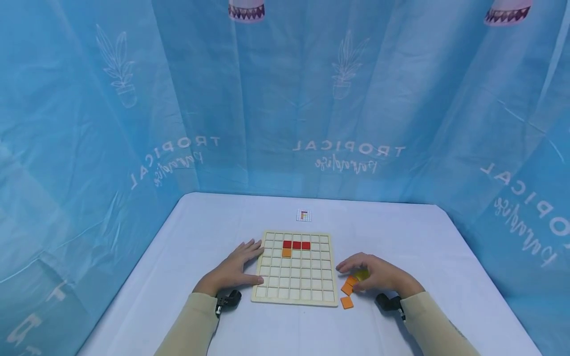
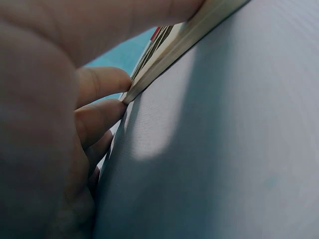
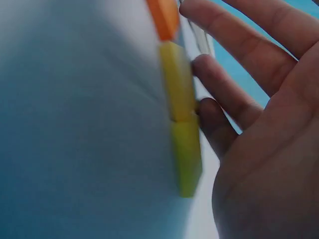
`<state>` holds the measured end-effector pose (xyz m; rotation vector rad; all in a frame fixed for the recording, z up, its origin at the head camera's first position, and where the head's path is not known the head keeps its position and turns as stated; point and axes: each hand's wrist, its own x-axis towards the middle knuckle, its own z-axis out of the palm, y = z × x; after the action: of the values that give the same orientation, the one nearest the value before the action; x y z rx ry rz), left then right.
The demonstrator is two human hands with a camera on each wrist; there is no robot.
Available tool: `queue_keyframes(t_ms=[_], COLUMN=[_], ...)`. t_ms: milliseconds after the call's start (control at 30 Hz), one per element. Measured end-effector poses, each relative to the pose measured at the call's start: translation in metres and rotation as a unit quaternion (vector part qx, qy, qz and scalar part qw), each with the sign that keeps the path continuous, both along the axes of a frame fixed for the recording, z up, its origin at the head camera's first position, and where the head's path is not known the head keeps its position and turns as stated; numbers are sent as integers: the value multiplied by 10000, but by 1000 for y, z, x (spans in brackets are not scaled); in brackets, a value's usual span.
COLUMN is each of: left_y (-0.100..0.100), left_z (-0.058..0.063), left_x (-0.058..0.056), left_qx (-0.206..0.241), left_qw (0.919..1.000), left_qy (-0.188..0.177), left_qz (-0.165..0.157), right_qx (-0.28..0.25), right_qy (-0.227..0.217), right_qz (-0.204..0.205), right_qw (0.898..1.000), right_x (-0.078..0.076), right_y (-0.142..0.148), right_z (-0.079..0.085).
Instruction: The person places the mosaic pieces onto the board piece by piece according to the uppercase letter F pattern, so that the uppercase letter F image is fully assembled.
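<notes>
A wooden grid board lies on the table; three red square tiles form a row in its upper part, and an orange tile sits below the leftmost one. My left hand rests at the board's left edge, thumb and fingertips touching the rim, fingers spread. To the right of the board, my right hand hovers over loose tiles with its fingers loosely bent. Under and beside it are orange tiles and a yellow one. The right wrist view shows yellow and yellow-green tiles beside the fingertips.
A small printed card with a coloured grid lies behind the board. White cloth covers the table, and a blue printed curtain hangs around its back and sides. A small black camera is strapped to each wrist.
</notes>
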<state>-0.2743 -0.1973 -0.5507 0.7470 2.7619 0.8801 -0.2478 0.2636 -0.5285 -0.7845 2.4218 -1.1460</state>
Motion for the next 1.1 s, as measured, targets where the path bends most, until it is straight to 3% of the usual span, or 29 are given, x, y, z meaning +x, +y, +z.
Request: queue_keyframes(t_ms=[267,600,1100], left_y=[-2,-4,-1], left_z=[-1,-2,2], left_x=[3,3,2], left_qx=[29,98,79], left_qw=[10000,9999,9999], left_qy=[59,85,109], left_qz=[-29,-60,-60], right_qx=[-64,-174,69], right_qy=[18,65,944], right_qz=[21,140,-69], right_qw=[10000,9997,9955], right_x=[10,8,11], right_y=[-5,-8,-15], right_z=[-3,-10,-13])
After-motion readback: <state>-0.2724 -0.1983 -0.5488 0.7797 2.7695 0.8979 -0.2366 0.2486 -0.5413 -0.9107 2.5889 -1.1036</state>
